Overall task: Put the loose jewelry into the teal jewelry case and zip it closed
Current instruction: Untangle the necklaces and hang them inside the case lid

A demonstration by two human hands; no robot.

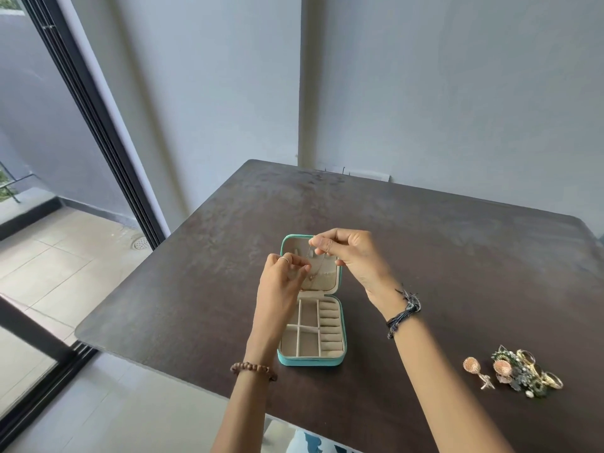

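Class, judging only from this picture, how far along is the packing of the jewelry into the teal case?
Early. Done: the teal zip jewelry case lies open on the dark brown table, its beige compartments apparently empty. In hand: the left hand and right hand pinch a thin silver chain necklace over the lid half. Left: the loose pile of rings and earrings to the right, then zipping shut.

Both arms are bare, without sleeves. The left hand (pixel 283 278) has a thin ring (pixel 285 259) and a brown bead bracelet (pixel 253 370). The right hand (pixel 351 256) has dark thread bracelets (pixel 404 312).
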